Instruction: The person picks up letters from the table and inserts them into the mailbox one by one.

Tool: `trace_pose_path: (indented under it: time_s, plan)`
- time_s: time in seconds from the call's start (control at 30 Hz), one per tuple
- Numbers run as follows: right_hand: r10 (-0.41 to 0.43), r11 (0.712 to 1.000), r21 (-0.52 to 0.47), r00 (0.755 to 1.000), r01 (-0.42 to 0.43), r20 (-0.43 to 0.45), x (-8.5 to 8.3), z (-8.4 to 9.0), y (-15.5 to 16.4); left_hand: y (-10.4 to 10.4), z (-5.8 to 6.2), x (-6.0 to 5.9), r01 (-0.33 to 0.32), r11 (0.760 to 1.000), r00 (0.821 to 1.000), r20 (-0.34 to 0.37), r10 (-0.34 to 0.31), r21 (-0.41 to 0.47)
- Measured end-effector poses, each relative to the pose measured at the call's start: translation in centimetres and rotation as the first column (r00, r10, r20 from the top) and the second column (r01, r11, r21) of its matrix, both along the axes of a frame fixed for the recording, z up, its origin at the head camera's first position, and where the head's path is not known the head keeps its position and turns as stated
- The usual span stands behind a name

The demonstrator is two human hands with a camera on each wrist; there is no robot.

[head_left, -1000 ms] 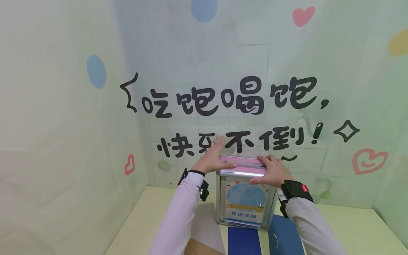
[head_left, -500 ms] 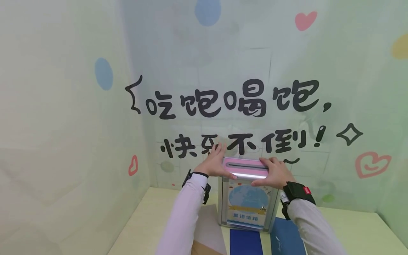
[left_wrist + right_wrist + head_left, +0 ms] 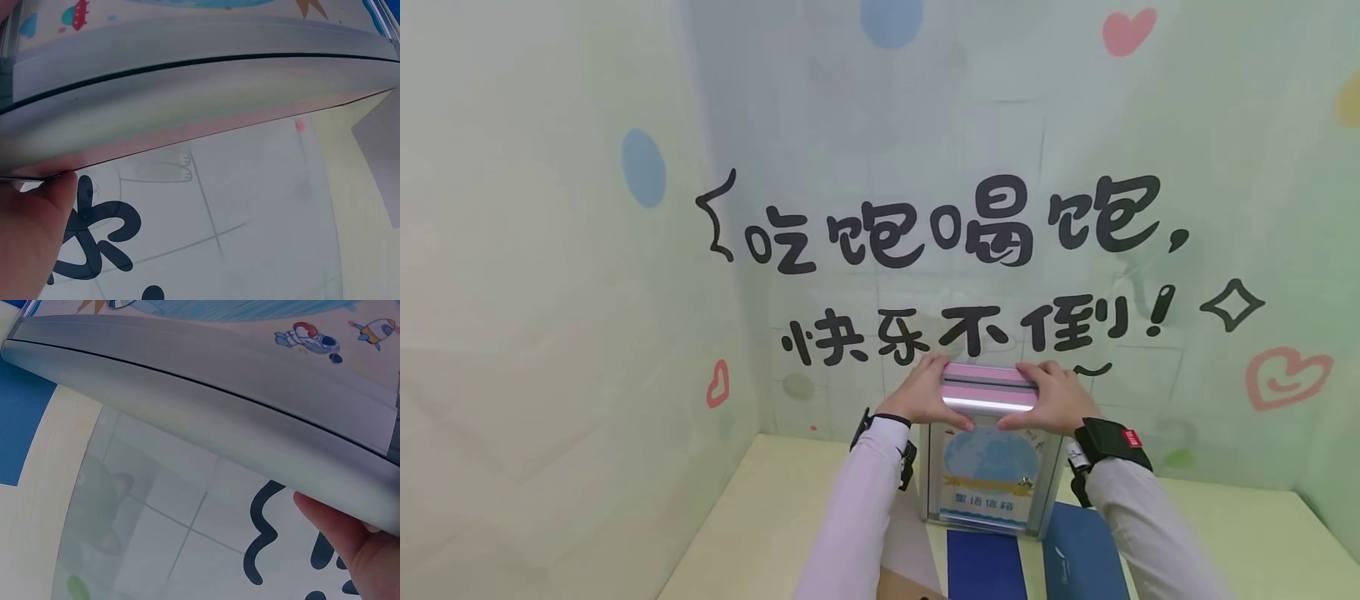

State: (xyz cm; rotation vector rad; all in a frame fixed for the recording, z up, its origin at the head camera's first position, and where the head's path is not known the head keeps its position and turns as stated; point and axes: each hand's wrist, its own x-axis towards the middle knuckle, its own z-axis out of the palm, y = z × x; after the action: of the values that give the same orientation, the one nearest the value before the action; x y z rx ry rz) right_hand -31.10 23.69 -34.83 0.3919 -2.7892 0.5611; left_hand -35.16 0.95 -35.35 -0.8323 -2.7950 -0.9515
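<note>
A silver metal box (image 3: 988, 475) with a pink slotted top and a blue picture on its front stands on the cream table (image 3: 760, 533), close to the back wall. My left hand (image 3: 925, 398) grips its top left corner, fingers over the lid and thumb on the front. At the top right corner my right hand (image 3: 1051, 398) holds it the same way. The left wrist view shows the box's metal edge (image 3: 187, 87) with a fingertip (image 3: 37, 225) under it. The right wrist view shows that edge (image 3: 219, 394) and a finger (image 3: 350, 544) against it.
Two dark blue sheets (image 3: 985, 567) (image 3: 1086, 554) lie in front of the box. A grey sheet (image 3: 910, 542) and a brown corner (image 3: 917, 593) lie to their left. Pale green walls with black lettering (image 3: 955, 233) close in behind and on the left.
My left hand's fingers, stretched up past the box a second ago, have come down onto the lid. Both hands now sit closer together on the top, and the box has shifted slightly right.
</note>
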Motion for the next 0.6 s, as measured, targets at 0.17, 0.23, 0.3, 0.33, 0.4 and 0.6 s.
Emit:
trace_pose_path:
  time_s: [0.17,0.23,0.3,0.33,0.4,0.6]
  plan:
    - [0.006,1.0,0.003,1.0,-0.006,0.02,0.1,0.5,-0.1,0.0,0.0,-0.2,-0.017,1.0,1.0,0.007,0.017,0.022]
    - [0.009,1.0,0.007,1.0,-0.009,0.028,0.2,0.6,-0.2,0.0,0.0,-0.2,-0.022,0.999,1.0,0.016,0.021,0.026]
    - [0.018,1.0,0.005,0.999,-0.018,0.037,0.1,0.8,-0.2,0.0,-0.1,-0.3,-0.026,0.999,0.999,0.019,0.025,0.034]
    - [0.025,1.0,0.006,0.999,-0.025,0.042,0.1,0.9,-0.1,0.0,-0.1,-0.3,-0.027,0.999,0.999,0.019,0.027,0.036]
    - [0.043,0.999,0.006,0.997,-0.043,0.056,-0.1,1.0,0.1,0.0,-0.2,-0.4,-0.027,0.999,0.999,0.02,0.026,0.044]
    - [0.139,0.988,-0.087,0.984,-0.13,0.111,-0.1,1.3,0.9,0.0,-0.4,-0.3,-0.026,0.997,0.999,0.033,0.024,0.067]
